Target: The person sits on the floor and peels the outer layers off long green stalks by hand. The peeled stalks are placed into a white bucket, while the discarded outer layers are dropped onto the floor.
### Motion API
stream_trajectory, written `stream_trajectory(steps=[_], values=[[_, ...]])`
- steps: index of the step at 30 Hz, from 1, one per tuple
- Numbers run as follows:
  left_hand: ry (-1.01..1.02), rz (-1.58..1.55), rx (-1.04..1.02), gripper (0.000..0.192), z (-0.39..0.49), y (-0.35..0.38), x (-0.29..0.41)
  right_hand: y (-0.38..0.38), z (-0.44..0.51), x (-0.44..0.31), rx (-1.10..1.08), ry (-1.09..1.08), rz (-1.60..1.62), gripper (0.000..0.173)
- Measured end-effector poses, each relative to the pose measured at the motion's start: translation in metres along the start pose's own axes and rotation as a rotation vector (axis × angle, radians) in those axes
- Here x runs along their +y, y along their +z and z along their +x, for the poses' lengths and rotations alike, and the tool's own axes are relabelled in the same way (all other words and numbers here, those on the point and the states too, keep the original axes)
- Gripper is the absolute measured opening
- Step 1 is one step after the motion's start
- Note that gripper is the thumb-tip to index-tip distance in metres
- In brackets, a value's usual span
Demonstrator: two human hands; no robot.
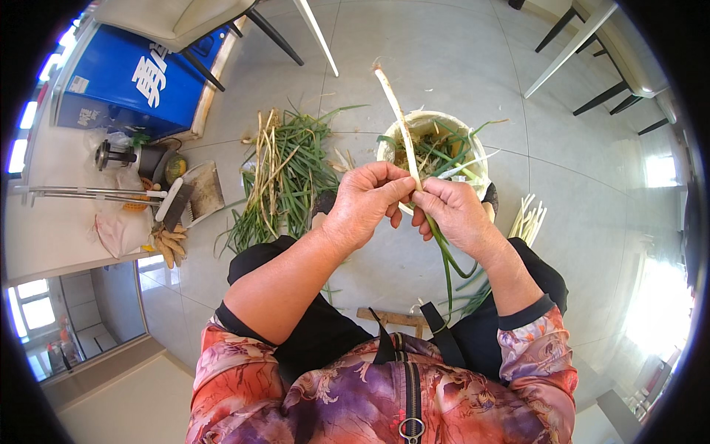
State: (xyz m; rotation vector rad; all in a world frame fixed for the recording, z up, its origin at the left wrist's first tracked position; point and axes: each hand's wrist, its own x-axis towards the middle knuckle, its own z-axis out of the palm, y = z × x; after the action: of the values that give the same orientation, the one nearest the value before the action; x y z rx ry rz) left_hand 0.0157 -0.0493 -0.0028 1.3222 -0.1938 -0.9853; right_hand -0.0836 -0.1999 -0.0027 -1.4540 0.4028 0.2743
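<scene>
My left hand (369, 202) and my right hand (455, 213) pinch one long green onion (407, 133) between their fingertips. Its white stalk and rooty end point away from me; the green leaves hang below my right hand. Behind it stands a lined bin (481, 161) holding onion scraps and leaves. A heap of unpeeled green onions (283, 172) with dry outer leaves lies on the tiled floor to the left. On the right, the white stalks of several cleaner green onions (528, 219) show beyond my knee, their middle hidden by my leg and arm.
A dustpan (204, 191), a broom (176, 202) and root vegetables (169, 246) are at the left, near a blue cabinet (133, 72). Chairs (627, 44) stand at both upper sides. Part of a wooden stool (394, 317) shows between my legs.
</scene>
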Motion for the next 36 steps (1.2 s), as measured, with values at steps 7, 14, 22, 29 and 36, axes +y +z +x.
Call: stream_trajectory(steps=[7, 14, 22, 29, 36], values=[[0.006, 0.020, 0.034, 0.013, 0.000, 0.003, 0.000, 0.001, -0.001, -0.002, -0.021, -0.018, 0.036, 0.025], [-0.004, 0.039, 0.059, 0.015, 0.000, 0.003, 0.000, 0.001, -0.001, -0.003, -0.028, -0.050, 0.026, 0.027], [-0.020, 0.060, 0.109, 0.013, -0.002, 0.007, 0.005, 0.000, -0.003, 0.003, 0.054, -0.097, -0.191, 0.023], [-0.045, 0.030, 0.122, 0.010, 0.000, 0.007, 0.000, 0.002, -0.003, 0.008, 0.098, -0.187, -0.337, 0.022], [-0.048, 0.025, 0.129, 0.008, 0.001, 0.006, -0.001, 0.003, -0.004, 0.003, 0.067, -0.156, -0.332, 0.024]])
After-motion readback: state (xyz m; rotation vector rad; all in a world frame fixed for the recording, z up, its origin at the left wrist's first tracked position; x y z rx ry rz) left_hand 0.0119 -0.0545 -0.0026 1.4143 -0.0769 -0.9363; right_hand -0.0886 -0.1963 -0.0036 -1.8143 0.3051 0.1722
